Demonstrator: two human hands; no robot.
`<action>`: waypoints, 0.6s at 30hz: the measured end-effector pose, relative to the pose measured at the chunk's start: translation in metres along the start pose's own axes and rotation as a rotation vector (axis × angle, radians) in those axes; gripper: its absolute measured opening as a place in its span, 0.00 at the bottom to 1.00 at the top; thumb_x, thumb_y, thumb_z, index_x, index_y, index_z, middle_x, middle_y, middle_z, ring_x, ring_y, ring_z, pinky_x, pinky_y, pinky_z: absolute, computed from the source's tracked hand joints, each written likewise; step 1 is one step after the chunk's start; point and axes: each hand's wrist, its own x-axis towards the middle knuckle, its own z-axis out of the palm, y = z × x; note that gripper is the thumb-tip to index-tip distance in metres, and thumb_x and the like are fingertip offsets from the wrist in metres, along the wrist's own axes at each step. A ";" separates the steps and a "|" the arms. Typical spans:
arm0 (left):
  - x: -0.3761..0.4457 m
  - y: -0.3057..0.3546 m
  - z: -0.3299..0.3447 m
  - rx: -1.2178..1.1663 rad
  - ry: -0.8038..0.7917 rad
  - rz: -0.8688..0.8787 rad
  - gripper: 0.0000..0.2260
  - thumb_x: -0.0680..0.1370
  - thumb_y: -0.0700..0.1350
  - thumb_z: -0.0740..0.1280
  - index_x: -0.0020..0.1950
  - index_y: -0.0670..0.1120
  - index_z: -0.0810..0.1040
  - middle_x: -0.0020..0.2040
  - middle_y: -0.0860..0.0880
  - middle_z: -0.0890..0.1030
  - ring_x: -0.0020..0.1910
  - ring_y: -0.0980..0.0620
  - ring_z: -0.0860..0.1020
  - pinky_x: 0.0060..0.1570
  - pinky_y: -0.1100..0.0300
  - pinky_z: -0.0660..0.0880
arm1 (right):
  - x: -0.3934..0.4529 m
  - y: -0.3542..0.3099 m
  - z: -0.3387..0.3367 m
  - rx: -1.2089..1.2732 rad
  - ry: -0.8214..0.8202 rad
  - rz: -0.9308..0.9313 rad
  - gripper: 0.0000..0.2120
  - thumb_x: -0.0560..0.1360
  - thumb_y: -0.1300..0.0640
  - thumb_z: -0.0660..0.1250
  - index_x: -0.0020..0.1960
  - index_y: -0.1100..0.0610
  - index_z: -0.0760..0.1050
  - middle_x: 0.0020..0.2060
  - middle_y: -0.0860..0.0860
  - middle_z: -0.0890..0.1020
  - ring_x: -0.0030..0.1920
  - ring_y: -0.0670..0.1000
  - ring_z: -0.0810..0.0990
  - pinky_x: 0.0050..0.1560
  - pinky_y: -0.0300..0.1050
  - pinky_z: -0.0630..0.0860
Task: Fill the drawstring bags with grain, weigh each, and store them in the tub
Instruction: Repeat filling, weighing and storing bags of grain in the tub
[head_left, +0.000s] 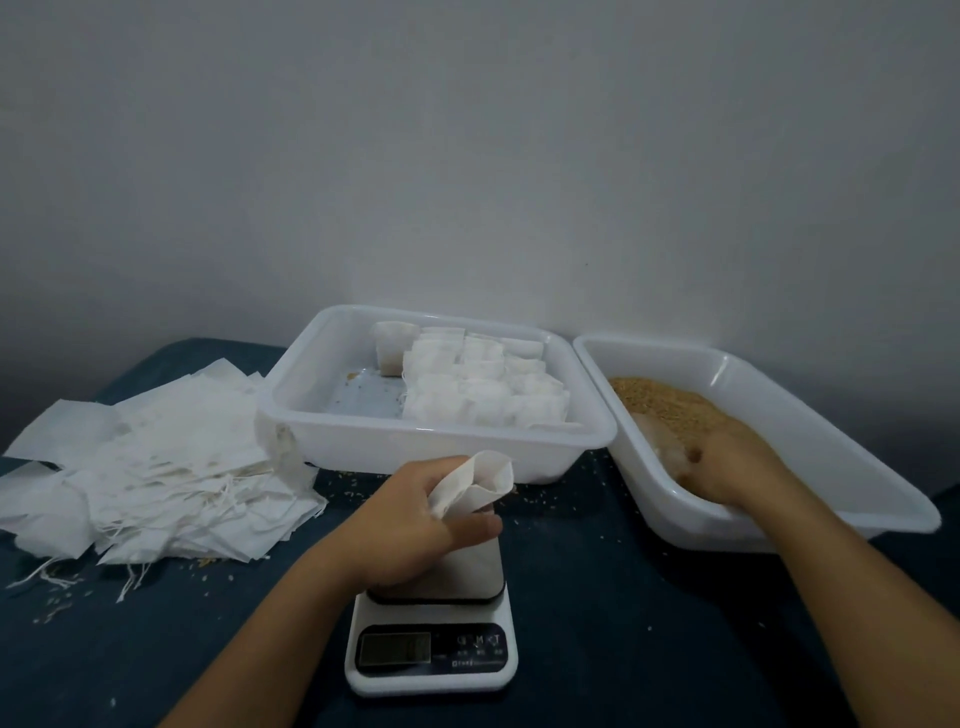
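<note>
My left hand grips a small white drawstring bag with its mouth held open, just above the platform of a white kitchen scale. My right hand reaches into the right white tub, fingers down in the brown grain; whether they hold grain is hidden. The middle white tub holds several filled white bags packed in rows at its right side.
A loose heap of flat empty white bags with trailing strings lies at the left on the dark blue cloth. Spilled grains dot the cloth near the heap and between the tubs. A plain wall stands behind.
</note>
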 end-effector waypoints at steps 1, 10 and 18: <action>0.000 0.000 0.000 0.001 -0.003 0.002 0.17 0.73 0.56 0.74 0.57 0.48 0.83 0.47 0.41 0.81 0.43 0.52 0.77 0.48 0.55 0.73 | 0.001 0.000 0.001 -0.023 -0.013 0.002 0.08 0.79 0.49 0.69 0.46 0.53 0.81 0.43 0.49 0.83 0.43 0.50 0.80 0.43 0.45 0.76; 0.004 -0.007 0.005 0.078 0.021 0.050 0.11 0.72 0.59 0.72 0.47 0.55 0.79 0.40 0.49 0.78 0.38 0.58 0.74 0.40 0.65 0.70 | 0.025 0.009 -0.018 0.034 0.082 0.071 0.15 0.81 0.44 0.66 0.48 0.55 0.79 0.41 0.51 0.81 0.42 0.52 0.80 0.40 0.47 0.75; 0.006 -0.013 0.003 0.117 0.076 0.064 0.10 0.72 0.59 0.72 0.47 0.57 0.78 0.39 0.51 0.78 0.36 0.60 0.73 0.38 0.67 0.70 | 0.054 -0.019 -0.028 0.125 0.169 0.150 0.11 0.80 0.54 0.69 0.41 0.59 0.77 0.39 0.54 0.79 0.37 0.53 0.78 0.32 0.43 0.71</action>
